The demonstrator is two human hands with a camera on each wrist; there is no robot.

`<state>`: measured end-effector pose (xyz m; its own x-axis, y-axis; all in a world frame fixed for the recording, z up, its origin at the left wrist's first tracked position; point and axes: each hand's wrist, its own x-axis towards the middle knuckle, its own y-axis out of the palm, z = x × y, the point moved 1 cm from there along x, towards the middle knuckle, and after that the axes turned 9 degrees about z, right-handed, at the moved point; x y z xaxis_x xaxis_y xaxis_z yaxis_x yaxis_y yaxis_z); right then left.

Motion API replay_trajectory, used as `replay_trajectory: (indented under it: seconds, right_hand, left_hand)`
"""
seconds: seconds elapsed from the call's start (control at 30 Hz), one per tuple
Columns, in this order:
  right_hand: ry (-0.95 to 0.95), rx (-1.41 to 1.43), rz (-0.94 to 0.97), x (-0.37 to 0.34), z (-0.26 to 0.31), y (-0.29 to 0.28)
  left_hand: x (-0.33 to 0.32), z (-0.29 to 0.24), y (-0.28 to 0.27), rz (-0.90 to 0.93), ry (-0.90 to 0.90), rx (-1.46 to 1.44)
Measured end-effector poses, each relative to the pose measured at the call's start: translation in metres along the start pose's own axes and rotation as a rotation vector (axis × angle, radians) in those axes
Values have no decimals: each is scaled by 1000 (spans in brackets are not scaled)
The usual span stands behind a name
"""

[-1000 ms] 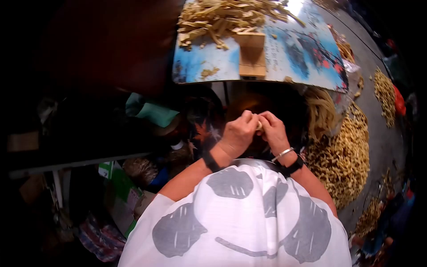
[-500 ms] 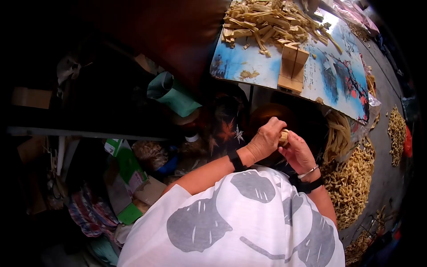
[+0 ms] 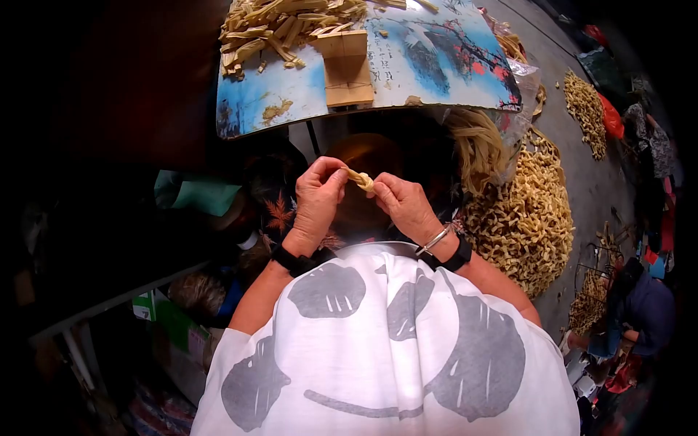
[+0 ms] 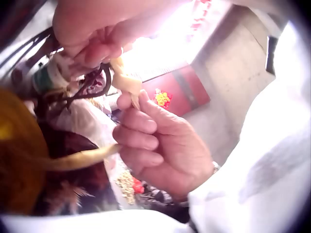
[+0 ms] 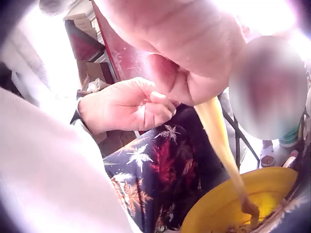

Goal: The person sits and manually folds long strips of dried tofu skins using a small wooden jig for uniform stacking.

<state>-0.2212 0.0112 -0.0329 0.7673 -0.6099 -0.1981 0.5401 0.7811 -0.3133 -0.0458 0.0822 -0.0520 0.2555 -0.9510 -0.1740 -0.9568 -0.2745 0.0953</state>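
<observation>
Between the two hands a pale yellow strip (image 3: 355,176) with a knot in it is stretched. Thumb and fingers of my left hand (image 3: 320,196) pinch one end. The right hand (image 3: 406,206) grips the other side, thumb and forefinger right at the knot. In the left wrist view the looped strip (image 4: 125,82) shows between both sets of fingertips, and a tail leaves the right hand's curled fingers. That long tail (image 5: 218,136) hangs from the right hand toward a yellow basin (image 5: 214,206) in the right wrist view.
Ahead is a painted tabletop (image 3: 414,73) with loose strips (image 3: 273,29) and a wooden block (image 3: 347,69). To the right, a bundle of long strips (image 3: 476,149) hangs beside a large heap of knotted pieces (image 3: 527,225). A person (image 3: 643,309) is at far right.
My hands were close together around the strip; now they are spread apart with the knotted strip visible between them. The head view swung right, then back left.
</observation>
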Motion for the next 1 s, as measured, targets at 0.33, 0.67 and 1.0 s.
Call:
replay_trajectory:
  seconds: [0.33, 0.67, 1.0]
  right_hand:
    - [-78, -164, -217, 3, 12, 8]
    - [-19, 259, -204, 19, 6, 0]
    - [31, 642, 150, 18, 2, -13]
  left_hand:
    - [-5, -6, 27, 117, -35, -126]
    - [-12, -13, 29, 207, -126, -61]
    - [-9, -13, 24, 166, -130, -149]
